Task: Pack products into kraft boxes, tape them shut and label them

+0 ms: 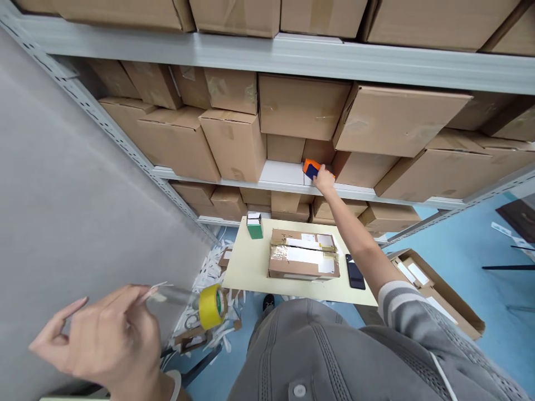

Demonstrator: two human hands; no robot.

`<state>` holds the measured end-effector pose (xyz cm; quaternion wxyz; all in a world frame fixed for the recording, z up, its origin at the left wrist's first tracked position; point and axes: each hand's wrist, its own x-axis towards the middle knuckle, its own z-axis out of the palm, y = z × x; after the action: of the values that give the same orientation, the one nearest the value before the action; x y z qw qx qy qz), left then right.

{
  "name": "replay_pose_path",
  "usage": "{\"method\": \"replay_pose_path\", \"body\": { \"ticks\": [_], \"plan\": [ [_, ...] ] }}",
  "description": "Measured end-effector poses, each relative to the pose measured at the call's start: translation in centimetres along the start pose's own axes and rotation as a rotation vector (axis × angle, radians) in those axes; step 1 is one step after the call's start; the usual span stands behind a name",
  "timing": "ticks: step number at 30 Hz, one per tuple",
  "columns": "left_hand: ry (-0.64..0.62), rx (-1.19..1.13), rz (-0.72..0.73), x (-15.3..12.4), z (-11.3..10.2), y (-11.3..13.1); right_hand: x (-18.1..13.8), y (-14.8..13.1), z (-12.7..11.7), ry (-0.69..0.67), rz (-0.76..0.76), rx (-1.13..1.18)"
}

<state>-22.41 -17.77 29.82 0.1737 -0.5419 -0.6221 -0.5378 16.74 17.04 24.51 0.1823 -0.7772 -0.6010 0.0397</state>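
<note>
At the lower left, my left hand (111, 334) pinches the loose end of a clear tape strip. The strip runs to a yellow tape roll (210, 307), which hangs in the air just left of the table. My right hand (324, 179) reaches out to the middle shelf, its fingers closed round an orange and dark blue object (311, 169) whose exact kind I cannot make out. On the table lies a taped cardboard box (304, 269) with white labels on top. A black phone (355, 273) is to its right, under my right forearm.
Metal shelving (267, 55) stacked with cardboard boxes (305, 106) rises ahead. A small green box (254, 227) stands at the table's (242, 267) back left. Paper scraps (209, 273) litter the floor on the left. An open carton (463, 312) sits at right.
</note>
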Motion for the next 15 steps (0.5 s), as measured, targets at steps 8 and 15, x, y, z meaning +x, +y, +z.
{"method": "replay_pose_path", "body": {
  "ticks": [8,15],
  "plan": [
    [0.145,0.238,0.369,0.5,2.1,-0.8,-0.9,2.3,-1.2,-0.071,0.003,0.41],
    [0.242,0.094,0.558,5.5,5.5,1.6,-9.5,2.3,-4.4,-0.353,-0.106,1.723]
  ]
}}
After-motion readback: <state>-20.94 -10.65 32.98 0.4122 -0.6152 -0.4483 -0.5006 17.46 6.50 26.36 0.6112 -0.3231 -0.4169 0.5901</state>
